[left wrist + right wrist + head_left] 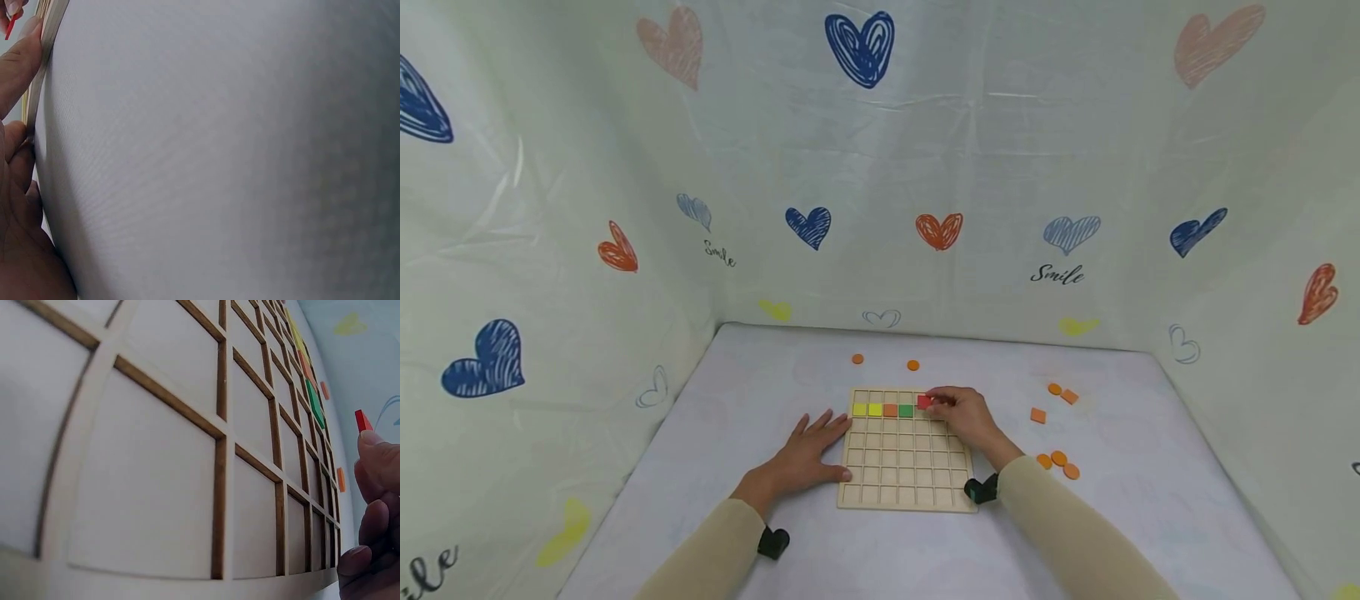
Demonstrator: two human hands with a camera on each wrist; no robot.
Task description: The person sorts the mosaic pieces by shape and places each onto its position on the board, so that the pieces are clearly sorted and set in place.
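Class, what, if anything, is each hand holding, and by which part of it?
The right hand pinches a red tile by the side nearest that hand. The left hand only touches the edge of the board.

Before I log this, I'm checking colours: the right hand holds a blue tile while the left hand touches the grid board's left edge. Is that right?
Not quite: the tile in the right hand is red, not blue, as the head view shows. The left hand does touch the left edge of the grid board.
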